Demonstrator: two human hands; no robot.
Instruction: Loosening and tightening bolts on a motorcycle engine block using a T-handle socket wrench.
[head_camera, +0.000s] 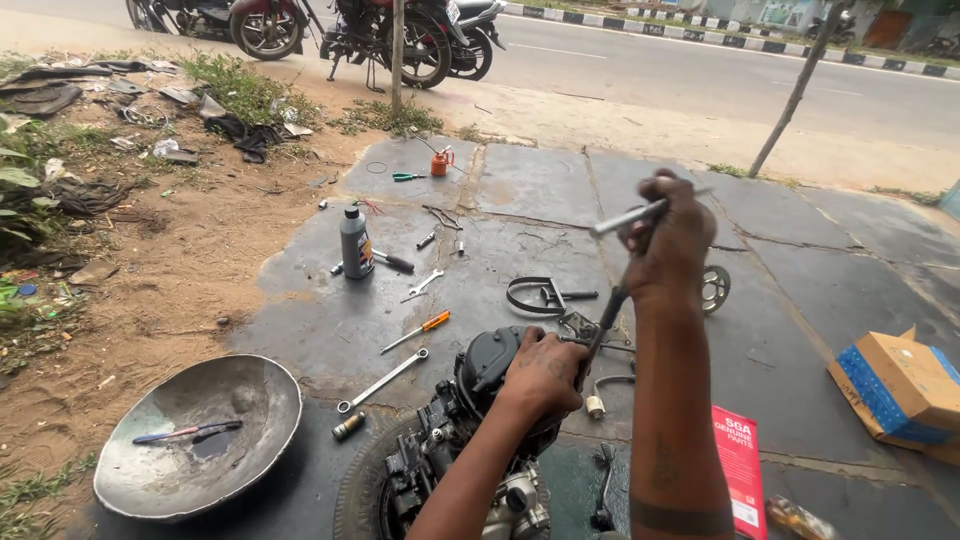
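A dark motorcycle engine (470, 440) sits on a tyre (355, 495) at the bottom centre. My left hand (542, 375) rests on top of the engine, fingers wrapped around the lower shaft of a T-handle wrench (610, 310). My right hand (672, 240) is raised above it, closed around the wrench's metal cross handle, whose silver bar sticks out to the left of the fist.
A metal bowl (200, 435) with a brush lies at the left. A grey bottle (355, 243), spanners (385, 378), an orange-handled screwdriver (420, 330), and a sprocket (714, 288) lie on the stone slabs. A cardboard box (900, 385) and red packet (742, 465) are right. Motorcycles (400, 35) stand behind.
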